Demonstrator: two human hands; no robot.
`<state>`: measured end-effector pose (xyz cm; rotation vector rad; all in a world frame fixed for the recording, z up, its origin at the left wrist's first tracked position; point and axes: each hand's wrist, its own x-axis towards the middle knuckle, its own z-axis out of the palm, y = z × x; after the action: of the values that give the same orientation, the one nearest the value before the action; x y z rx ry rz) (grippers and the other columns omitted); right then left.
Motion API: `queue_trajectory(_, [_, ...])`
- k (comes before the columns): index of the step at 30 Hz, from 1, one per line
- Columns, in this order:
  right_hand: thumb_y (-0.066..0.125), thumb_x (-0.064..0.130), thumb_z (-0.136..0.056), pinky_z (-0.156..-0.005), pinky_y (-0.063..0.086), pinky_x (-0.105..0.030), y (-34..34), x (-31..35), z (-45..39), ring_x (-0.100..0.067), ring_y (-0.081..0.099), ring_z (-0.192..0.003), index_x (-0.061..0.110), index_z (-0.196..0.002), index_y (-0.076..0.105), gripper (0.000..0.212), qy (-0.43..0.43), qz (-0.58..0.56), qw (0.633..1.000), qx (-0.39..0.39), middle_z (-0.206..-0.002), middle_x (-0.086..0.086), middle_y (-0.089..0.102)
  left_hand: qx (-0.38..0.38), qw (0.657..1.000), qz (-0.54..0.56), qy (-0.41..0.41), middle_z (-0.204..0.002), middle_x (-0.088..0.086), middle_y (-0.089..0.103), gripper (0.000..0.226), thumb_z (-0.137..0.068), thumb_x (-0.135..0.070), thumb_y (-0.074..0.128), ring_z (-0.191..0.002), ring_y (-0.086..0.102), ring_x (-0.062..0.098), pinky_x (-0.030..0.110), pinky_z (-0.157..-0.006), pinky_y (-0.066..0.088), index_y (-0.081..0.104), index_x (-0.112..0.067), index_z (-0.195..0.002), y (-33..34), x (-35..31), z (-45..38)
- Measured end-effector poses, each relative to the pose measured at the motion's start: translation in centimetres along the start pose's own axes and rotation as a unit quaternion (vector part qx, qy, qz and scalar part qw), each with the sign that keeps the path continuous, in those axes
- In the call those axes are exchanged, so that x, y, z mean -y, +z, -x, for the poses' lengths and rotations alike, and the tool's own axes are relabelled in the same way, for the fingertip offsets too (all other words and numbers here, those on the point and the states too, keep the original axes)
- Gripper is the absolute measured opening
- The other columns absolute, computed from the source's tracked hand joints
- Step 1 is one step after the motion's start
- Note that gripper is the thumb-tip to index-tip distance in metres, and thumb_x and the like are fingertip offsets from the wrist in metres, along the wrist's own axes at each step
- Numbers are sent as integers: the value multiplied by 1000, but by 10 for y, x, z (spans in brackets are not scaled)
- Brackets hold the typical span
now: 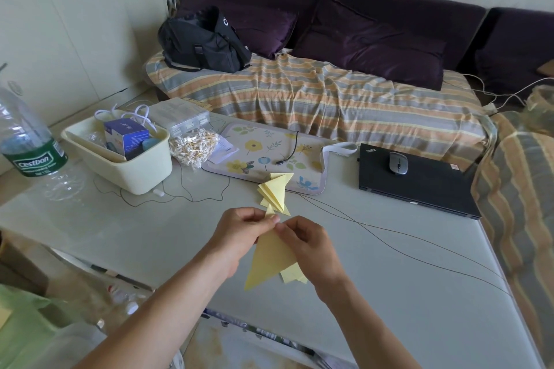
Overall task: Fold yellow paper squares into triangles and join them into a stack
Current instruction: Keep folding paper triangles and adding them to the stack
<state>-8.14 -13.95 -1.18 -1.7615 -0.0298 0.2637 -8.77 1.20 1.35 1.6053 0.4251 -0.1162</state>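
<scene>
— Yellow paper, pinched at its top corner: the fingers (271, 219) of both hands meet there, curled tight on the tip of a folded triangle (271, 257) that hangs down between the wrists, held above the table (389, 293).

— Which hand does what?

— The left hand (239, 234) grips the tip from one side, the right hand (305, 244) pinches it from the other. Neither is slack. A second yellow piece (295, 275) shows just behind the triangle's lower edge; whether it is held or lying on the table cannot be told.

— And the stack?

— A chain of joined triangles (274, 193) lies just beyond the fingers, its far end resting on the edge of a floral mat (239, 141). Its near tip seems to reach the pinch, though the knuckles hide the join.

— So the step in hand?

— Probably joining: the new triangle's point is being fitted to the chain's near end. The next move likely calls for steadying the chain while the tip slides into its fold, without creasing it.

— Farther out?

— A cream tub (141, 171) and a closed laptop (419, 186).
</scene>
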Motion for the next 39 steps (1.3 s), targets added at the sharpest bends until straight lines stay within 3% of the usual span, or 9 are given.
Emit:
queue_trajectory(4, [65, 30, -97, -65, 45, -27, 0, -3, -2, -9, 57, -68, 17, -84, 70, 19, -13, 15, 1000, -2, -83, -7, 72, 6, 1000, 6, -6, -83, 10, 78, 15, -85, -19, 81, -69, 67, 13, 24, -74, 54, 78, -5, -87, 0, 0, 0])
queue_trajectory(8, [64, 27, -98, -65, 44, -28, 0, -4, -3, -11, 56, -68, 17, -84, 70, 18, -22, 19, 1000, 0, -84, -9, 71, 11, 1000, 11, -15, -83, 8, 79, 12, -85, -17, 81, -65, 69, 10, 14, -62, 54, 79, -5, -88, -2, -1, 1])
queue_trajectory(16, [63, 23, -97, -64, 46, -28, 1, -5, -2, -11, 57, -68, 23, -81, 69, 17, -26, 35, 999, -2, -82, -4, 70, -6, 997, 80, -19, -91, 11, 80, 12, -87, -20, 80, -76, 72, 19, 29, -85, 60, 81, -10, -93, -1, -1, -2])
queue_trajectory(21, [63, 22, -97, -61, 43, -23, -1, -1, -1, -8, 53, -65, 20, -81, 68, 17, -37, 36, 999, -7, -80, -6, 67, -4, 992, 122, -44, -91, 11, 80, 11, -85, -19, 81, -76, 72, 20, 30, -86, 59, 82, -10, -91, 1, -2, -1])
queue_trajectory(26, [63, 24, -97, -62, 42, -24, 0, -2, -1, -8, 53, -65, 22, -80, 67, 17, -37, 42, 998, -4, -73, 6, 64, -1, 985, 154, -76, -90, 10, 80, 17, -79, -16, 85, -71, 72, 18, 29, -80, 56, 81, -9, -93, 1, -4, -1])
queue_trajectory(32, [63, 23, -97, -63, 44, -27, 0, -1, 0, -10, 54, -66, 23, -79, 67, 18, -44, 38, 998, -3, -77, -2, 66, 12, 979, 183, -89, -97, 12, 79, 17, -82, -15, 83, -81, 71, 24, 35, -87, 58, 81, -7, -96, 0, -2, -5])
queue_trajectory(39, [63, 22, -96, -66, 45, -27, 1, -3, 0, -10, 55, -68, 22, -80, 66, 16, -47, 44, 998, -9, -81, -4, 68, 11, 980, 183, -79, -96, 12, 79, 19, -84, -12, 81, -80, 72, 22, 30, -80, 58, 78, -4, -100, -1, -3, -7])
